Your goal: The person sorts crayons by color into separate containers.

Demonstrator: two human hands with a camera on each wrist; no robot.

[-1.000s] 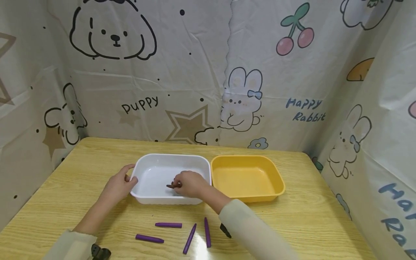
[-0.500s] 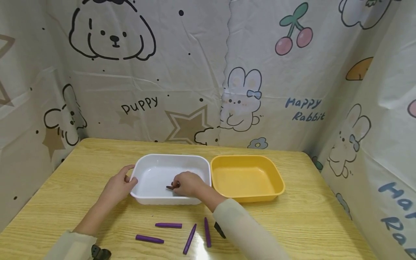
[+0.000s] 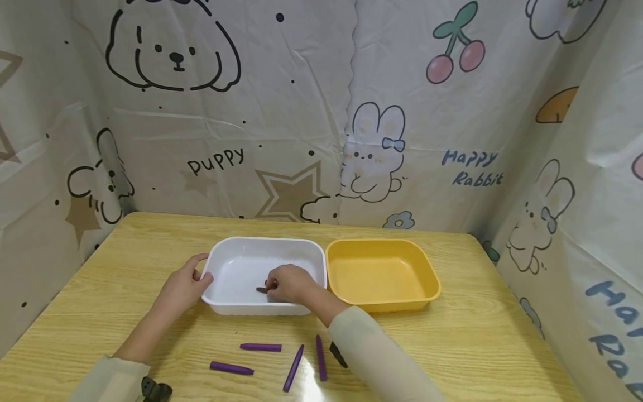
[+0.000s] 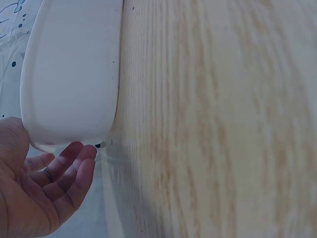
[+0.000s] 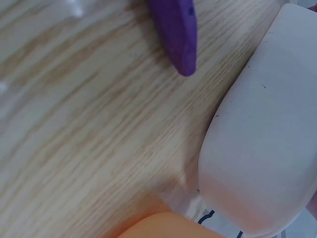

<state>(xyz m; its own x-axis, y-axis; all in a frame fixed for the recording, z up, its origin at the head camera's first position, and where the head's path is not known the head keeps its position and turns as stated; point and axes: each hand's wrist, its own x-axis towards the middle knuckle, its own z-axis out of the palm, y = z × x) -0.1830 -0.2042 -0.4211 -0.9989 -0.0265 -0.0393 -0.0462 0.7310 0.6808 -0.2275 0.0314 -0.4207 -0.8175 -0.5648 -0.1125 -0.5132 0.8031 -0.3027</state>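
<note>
A white plastic bin [image 3: 236, 274] stands on the table, and my left hand [image 3: 183, 286] grips its left end, thumb at the rim. In the left wrist view, the fingers [image 4: 74, 173] of that hand curl against the bin's end wall. My right hand [image 3: 290, 283] reaches down inside the bin and pinches a dark brown crayon [image 3: 262, 290], whose end sticks out to the left. Most of what this hand holds is hidden by its fingers. In the right wrist view only the bin's outer wall [image 5: 262, 124] shows, with the hand out of sight.
A yellow bin [image 3: 384, 273] stands right against the white one. Several purple crayons [image 3: 293, 368] lie scattered on the table [image 3: 482, 335] in front, one tip [image 5: 181, 49] showing in the right wrist view. A printed cloth [image 3: 301, 111] hangs behind and at the sides.
My right hand has sunk slightly and shifted a touch left inside the white bin, its sleeve moving left too. Less of the brown crayon shows. The left hand stays in place.
</note>
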